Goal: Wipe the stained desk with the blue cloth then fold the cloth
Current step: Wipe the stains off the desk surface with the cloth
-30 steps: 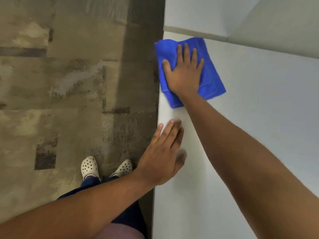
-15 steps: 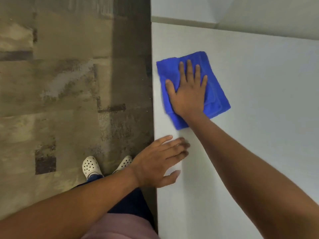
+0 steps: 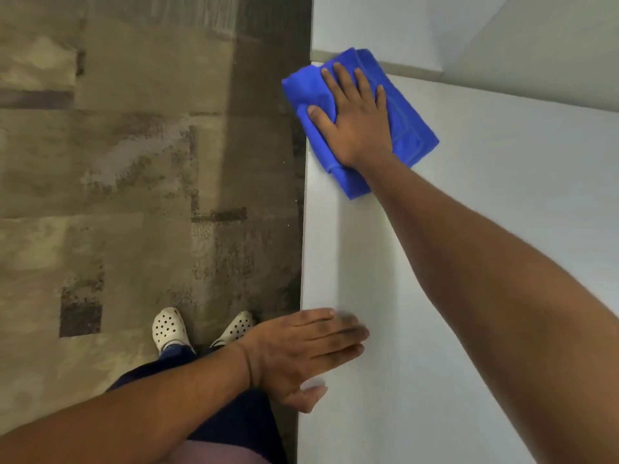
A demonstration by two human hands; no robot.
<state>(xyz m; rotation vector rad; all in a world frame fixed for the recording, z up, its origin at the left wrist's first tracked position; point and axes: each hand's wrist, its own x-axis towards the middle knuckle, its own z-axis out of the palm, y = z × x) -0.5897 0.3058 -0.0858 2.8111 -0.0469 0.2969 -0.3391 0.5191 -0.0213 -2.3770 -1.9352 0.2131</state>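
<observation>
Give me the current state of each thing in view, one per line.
Blue microfibre cloth: folded over, pressed flat at the desk's far-left corner, one corner overhanging.
White desk top: no stain visible.
Right hand: flat, fingers spread on cloth.
Left hand: open, flat at the desk edge.

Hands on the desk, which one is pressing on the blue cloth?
The right hand, spread flat on the blue cloth at the desk's far corner. The left hand rests bare on the near edge.
</observation>
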